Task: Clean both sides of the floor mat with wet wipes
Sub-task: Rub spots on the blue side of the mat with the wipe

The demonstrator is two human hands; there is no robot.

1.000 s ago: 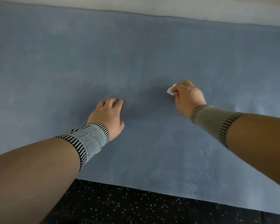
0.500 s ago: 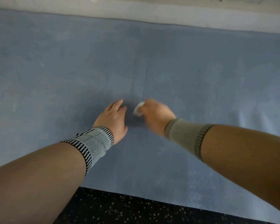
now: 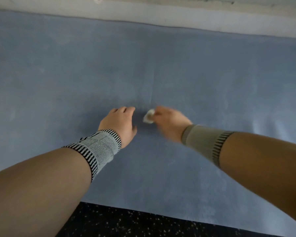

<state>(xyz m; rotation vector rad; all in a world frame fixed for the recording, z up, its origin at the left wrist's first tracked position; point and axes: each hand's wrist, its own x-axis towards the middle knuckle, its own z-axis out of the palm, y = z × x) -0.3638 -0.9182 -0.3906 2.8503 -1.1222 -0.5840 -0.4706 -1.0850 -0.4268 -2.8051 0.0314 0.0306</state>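
While the blue floor mat (image 3: pixel 212 69) is lying flat across most of the head view, both hands are sitting on it near the middle. Right hand (image 3: pixel 169 123) is gripping a small crumpled white wet wipe (image 3: pixel 148 116), fingers curled around it; the wipe is poking out on the hand's left side and looks to be touching the mat. That hand is motion-blurred, so finger detail is poor. Left hand (image 3: pixel 120 124) is resting palm-down on the mat just beside the wipe, fingers relaxed and a little bent, holding nothing. The two hands are close but apart, with the wipe in the gap between them.

A faint crease is running up the mat from just above the wipe. Left wrist is wearing a black-and-white patterned wristband (image 3: pixel 99 147); right wrist is wearing a plain beige wristband (image 3: pixel 203 141) with a striped edge. Dark speckled floor (image 3: pixel 126 223) is showing along the mat's near edge, and a pale strip of floor (image 3: pixel 143 12) is running along the far edge.
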